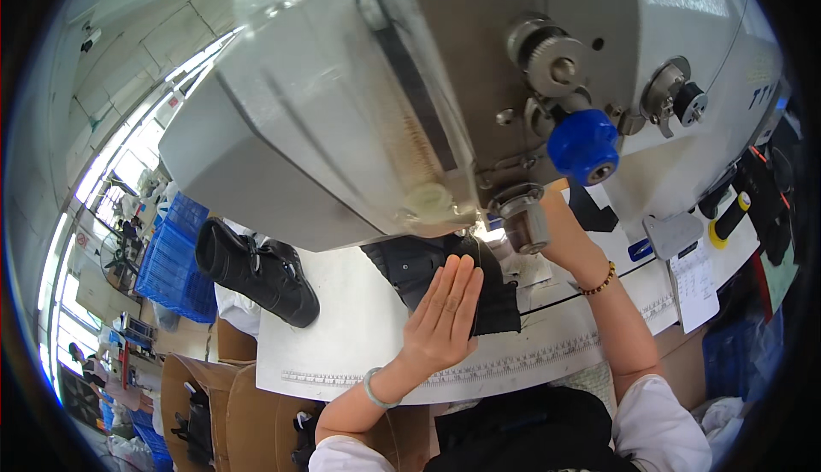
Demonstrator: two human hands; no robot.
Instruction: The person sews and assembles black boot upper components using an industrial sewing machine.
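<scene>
Broadly, a grey sewing machine (pixel 316 138) overhangs the white surface (pixel 351 318), on which a black piece of material (pixel 498 311) lies close under its lit needle end. The left hand (pixel 440 318) rests flat upon that piece, fingers straight and pressed together, presumably to keep it smooth; the right hand (pixel 564 234) is partly behind the machine, its fingers' state impossible to tell.

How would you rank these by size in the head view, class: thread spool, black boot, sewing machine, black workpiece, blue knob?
1. Sewing machine
2. Black boot and black workpiece: unsure, as the left hand partly covers the workpiece
3. Blue knob
4. Thread spool
</scene>
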